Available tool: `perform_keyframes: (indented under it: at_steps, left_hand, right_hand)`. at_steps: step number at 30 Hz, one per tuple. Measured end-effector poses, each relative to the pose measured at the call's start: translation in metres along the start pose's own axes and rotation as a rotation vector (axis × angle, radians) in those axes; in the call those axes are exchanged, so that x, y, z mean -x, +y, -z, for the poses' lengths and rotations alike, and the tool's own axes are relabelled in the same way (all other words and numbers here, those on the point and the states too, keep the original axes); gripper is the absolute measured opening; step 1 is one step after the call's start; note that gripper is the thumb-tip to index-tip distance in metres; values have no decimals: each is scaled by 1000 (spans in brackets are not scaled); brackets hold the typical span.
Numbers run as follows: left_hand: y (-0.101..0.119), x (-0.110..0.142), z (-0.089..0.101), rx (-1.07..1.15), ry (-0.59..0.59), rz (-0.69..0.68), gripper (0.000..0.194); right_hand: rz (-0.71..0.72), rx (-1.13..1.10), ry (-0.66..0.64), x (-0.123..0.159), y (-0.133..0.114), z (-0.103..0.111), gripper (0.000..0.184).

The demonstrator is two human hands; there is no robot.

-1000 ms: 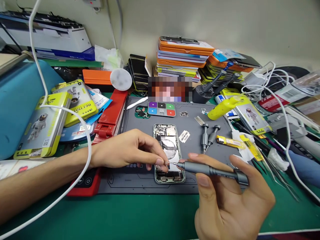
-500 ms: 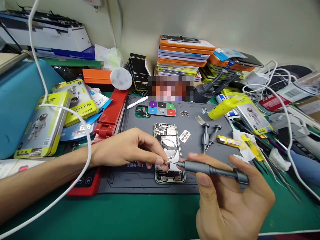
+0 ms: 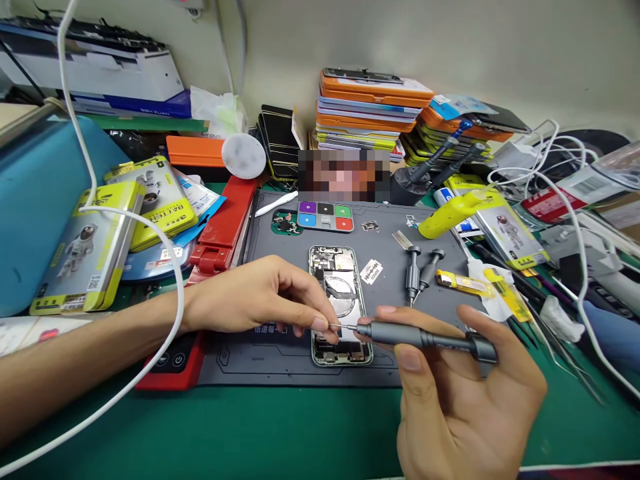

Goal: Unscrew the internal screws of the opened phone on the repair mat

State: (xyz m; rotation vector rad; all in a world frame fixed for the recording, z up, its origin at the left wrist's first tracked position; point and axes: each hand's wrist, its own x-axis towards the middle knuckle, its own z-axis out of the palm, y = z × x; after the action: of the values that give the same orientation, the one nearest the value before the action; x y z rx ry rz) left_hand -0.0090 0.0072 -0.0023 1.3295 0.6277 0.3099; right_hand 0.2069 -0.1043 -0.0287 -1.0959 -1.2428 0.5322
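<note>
grey mat (image 3: 283, 363) on green table (image 3: 300, 427) bears opened phone (image 3: 342, 280) before pale wall (image 3: 475, 47).

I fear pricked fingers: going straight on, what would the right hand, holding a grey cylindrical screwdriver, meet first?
Likely the bare left hand, its fingertips at the tip of the screwdriver; contact is unclear.
</note>
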Motion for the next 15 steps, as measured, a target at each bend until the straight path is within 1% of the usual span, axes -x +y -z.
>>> perform_keyframes:
  at_steps: [4, 8, 15]
  left_hand:
    - [0, 0, 0, 37, -9, 13, 12]
    - [0, 0, -1, 60, -15, 27, 12]
    - [-2, 0, 0, 50, -23, 25, 11]
  right_hand:
    - [-49, 29, -3, -3, -3, 2, 45]
    - [-75, 50, -17, -4, -5, 4, 43]
    - [-65, 24, -18, -2, -4, 5, 42]
